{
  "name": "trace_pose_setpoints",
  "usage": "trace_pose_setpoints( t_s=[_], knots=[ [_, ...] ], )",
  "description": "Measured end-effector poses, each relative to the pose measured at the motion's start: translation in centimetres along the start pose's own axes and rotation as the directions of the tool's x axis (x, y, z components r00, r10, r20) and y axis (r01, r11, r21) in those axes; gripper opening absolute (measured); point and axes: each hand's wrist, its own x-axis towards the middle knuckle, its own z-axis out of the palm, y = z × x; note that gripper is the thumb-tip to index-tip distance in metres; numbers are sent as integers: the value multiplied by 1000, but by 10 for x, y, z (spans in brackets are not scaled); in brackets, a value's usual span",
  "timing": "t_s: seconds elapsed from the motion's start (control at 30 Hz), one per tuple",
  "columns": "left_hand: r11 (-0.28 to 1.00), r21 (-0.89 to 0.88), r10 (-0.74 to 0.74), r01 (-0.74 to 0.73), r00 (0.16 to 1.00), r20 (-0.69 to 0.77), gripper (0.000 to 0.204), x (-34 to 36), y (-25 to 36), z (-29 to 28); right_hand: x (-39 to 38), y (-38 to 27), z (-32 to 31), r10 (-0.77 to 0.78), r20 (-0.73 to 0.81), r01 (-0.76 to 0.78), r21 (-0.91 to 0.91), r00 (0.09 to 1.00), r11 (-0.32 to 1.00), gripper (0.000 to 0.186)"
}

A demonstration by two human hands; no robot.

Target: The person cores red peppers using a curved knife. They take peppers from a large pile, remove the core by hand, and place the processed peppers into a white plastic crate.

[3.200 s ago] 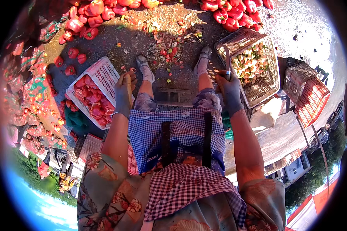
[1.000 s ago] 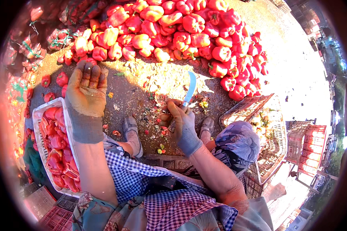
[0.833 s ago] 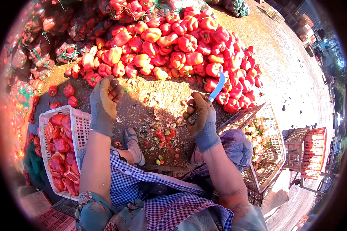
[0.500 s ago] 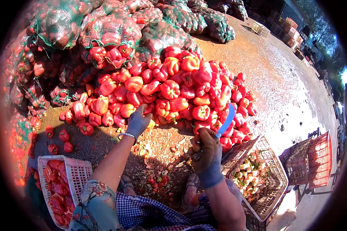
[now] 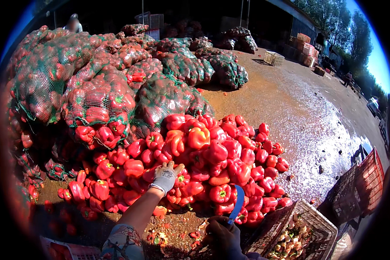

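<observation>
A large heap of red bell peppers (image 5: pixel 221 193) lies on the ground in front of me. My left hand (image 5: pixel 165 177), in a grey-white work glove, reaches onto the heap's near side with its fingers apart. Its fingertips are at the peppers, and no pepper is in its grasp. In shadow at the lower edge, my right hand (image 5: pixel 224 238) is closed round the handle of a knife (image 5: pixel 237 205). The knife's curved blade points up, in front of the peppers. Right of that hand, a plastic crate (image 5: pixel 325 225) contains pale pepper cores with green bits.
Mesh sacks (image 5: pixel 173 104) full of peppers are piled behind and left of the heap. A crate (image 5: pixel 84 252) with red peppers sits at the lower left. Red crates (image 5: pixel 370 184) stand at the right. A person (image 5: pixel 73 25) is beyond the sacks.
The view has tilted up, showing more sacks and the yard. My left hand has reached farther onto the pepper heap. My right hand still holds the knife, now lower in the picture.
</observation>
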Motion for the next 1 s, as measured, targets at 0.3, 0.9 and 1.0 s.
trace_pose_setpoints(
  t_s=[0.3, 0.9, 1.0],
  knots=[
    [958, -121, 262, -261, 965, -13, 76, -14, -7, -8, 32, 39, -8, -4, 91, 4, 4, 996, 1000, 29],
    [0, -999, -488, 47, 872, 41, 83, -178, 14, 71, -38, 38, -24, -148, 283, 180, -92, 948, 979, 27],
    [-131, -990, -537, -60, 843, 20, 69, -238, 6, 21, -61, 44, -18, -158, 398, 226, -130, 904, 965, 28]
  ],
)
